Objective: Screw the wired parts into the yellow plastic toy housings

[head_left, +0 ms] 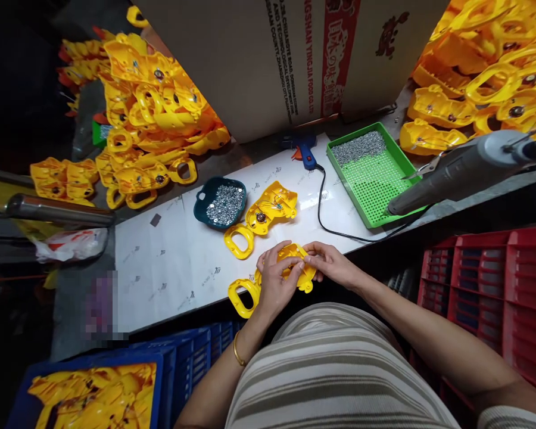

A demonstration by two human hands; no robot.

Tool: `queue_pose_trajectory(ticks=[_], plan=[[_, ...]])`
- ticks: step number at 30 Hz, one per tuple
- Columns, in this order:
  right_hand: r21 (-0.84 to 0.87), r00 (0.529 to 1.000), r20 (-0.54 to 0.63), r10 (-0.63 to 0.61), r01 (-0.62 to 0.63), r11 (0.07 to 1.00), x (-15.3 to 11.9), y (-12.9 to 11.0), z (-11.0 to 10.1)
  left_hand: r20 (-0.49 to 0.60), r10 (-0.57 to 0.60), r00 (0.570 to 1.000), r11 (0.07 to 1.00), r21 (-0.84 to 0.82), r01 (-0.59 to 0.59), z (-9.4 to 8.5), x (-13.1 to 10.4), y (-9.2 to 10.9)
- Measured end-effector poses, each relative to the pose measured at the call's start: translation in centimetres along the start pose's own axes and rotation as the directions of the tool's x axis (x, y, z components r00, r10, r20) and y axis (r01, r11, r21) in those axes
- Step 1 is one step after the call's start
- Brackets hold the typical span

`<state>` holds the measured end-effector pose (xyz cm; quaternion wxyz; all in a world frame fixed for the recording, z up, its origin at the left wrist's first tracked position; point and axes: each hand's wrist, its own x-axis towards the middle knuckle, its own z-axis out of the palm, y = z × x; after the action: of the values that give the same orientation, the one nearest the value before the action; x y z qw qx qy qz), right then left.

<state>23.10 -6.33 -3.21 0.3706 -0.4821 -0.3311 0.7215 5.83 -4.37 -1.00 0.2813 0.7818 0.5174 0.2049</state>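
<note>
Two yellow handled shells (274, 208): one between left hand (278, 280) and right hand (333, 264), another just beyond. Past both hands: one bowl (201, 208), one green tray (367, 186), one glue gun (307, 156), one grey tool (460, 167), one carton (259, 65).

Printed cardboard box (259, 71), stacked red crates (482, 286), white plastic bag (74, 244)

We hold a glossy yellow plastic shell (307, 279) between our left hand (279, 279) and right hand (331, 262), at the near edge of the white work surface (174, 262). Its hollow, moulded inside faces up, partly hidden by our fingers, and its rounded open handle (231, 297) points left. We cannot tell whether it touches the surface.
</note>
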Motion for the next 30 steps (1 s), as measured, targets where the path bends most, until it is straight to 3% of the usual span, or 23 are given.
queue_pose_trajectory(ticks=[3, 6, 10, 18, 22, 25, 27, 30], plan=[[0.006, 1.0, 0.011, -0.016, 0.016, 1.0, -0.4, 0.7, 0.2, 0.028, 0.03, 0.999, 0.999, 0.011, -0.031, -0.5, -0.3, -0.2], [-0.011, 0.998, 0.051, -0.025, 0.026, 1.0, -0.9, 0.7, 0.3, 0.067, 0.136, 0.988, 0.991, 0.005, -0.137, -1.5, 0.0, -0.7], [-0.035, 0.993, 0.115, -0.018, 0.022, 0.999, -1.3, 0.1, 0.4, 0.079, 0.317, 0.945, 0.948, -0.022, -0.316, -2.9, 1.1, -1.4], [-0.087, 0.979, 0.199, 0.046, -0.029, 0.996, -2.0, -1.0, 0.5, 0.25, 0.462, 0.851, 0.883, -0.048, -0.466, -3.6, 3.0, -2.0], [-0.085, 0.983, 0.179, 0.034, -0.019, 0.996, -0.9, -2.1, 0.1, 0.251, 0.419, 0.873, 0.907, -0.065, -0.416, -3.6, 4.5, -1.9], [-0.137, 0.977, 0.212, 0.027, 0.002, 0.991, 0.8, -4.2, -0.6, 0.267, 0.39, 0.881, 0.92, -0.068, -0.386, -5.1, 6.4, -1.8], [-0.174, 0.977, 0.214, -0.002, 0.04, 0.984, 2.1, -6.3, -1.3, 0.2, 0.381, 0.903, 0.925, -0.091, -0.37, -6.8, 7.4, -2.2], [-0.269, 0.985, 0.131, -0.115, 0.147, 0.952, 4.1, -9.5, -2.5, -0.005, 0.277, 0.961, 0.961, -0.023, -0.277, -9.0, 7.5, -4.2]])
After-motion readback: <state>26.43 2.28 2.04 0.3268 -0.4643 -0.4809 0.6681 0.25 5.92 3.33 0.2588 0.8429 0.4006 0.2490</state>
